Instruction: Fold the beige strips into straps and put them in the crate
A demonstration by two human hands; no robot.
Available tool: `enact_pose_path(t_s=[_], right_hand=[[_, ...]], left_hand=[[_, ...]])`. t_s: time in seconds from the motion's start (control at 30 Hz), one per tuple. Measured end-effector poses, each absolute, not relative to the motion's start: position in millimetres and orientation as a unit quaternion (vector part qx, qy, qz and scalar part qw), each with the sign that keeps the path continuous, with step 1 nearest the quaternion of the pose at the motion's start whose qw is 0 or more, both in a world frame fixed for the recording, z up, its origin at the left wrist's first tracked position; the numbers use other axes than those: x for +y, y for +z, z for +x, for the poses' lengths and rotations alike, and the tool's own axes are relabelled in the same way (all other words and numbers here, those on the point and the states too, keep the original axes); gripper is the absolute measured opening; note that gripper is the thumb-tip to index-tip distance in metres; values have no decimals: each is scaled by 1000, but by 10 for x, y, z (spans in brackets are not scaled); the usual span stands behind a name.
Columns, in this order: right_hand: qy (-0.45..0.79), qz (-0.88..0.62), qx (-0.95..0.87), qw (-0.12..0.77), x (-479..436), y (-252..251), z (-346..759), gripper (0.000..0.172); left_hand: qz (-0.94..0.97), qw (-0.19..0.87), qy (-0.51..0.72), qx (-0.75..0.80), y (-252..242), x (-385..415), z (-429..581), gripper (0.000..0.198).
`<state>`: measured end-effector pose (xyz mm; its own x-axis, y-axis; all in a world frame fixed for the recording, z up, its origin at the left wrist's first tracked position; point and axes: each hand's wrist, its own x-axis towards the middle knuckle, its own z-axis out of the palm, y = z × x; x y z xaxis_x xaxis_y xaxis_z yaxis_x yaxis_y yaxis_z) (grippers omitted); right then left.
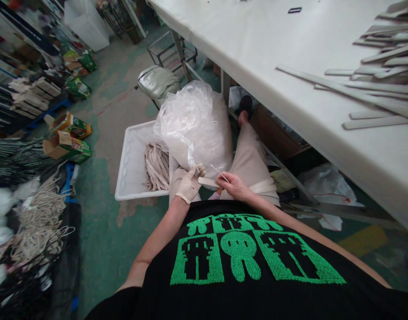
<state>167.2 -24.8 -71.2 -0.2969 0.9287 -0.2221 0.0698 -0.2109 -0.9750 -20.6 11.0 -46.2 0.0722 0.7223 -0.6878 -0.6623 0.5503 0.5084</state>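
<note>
My left hand [189,183], in a pale glove, is closed on one end of a short beige strap [208,182] held over my lap. My bare right hand [233,185] grips a thin pointed tool [219,173] with its tip slanting up to the left, just above the strap's other end. Several more beige straps [265,186] lie across my right thigh. Both hands sit close together in front of a big clear plastic bag [196,124].
A white tray [132,162] on the floor at left holds a bundle of beige straps [156,166]. A long white table [290,66] at right carries several flat grey strips [380,71]. Cardboard boxes [67,146] and piles of cord [37,218] line the left side.
</note>
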Motion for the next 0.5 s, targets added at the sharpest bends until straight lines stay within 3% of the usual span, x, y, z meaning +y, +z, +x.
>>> enact_pose_path(t_s=[0.5], right_hand=[[431, -584, -593, 349, -210, -612, 1696, 27]], left_hand=[[81, 744, 424, 510, -510, 36, -207, 19]])
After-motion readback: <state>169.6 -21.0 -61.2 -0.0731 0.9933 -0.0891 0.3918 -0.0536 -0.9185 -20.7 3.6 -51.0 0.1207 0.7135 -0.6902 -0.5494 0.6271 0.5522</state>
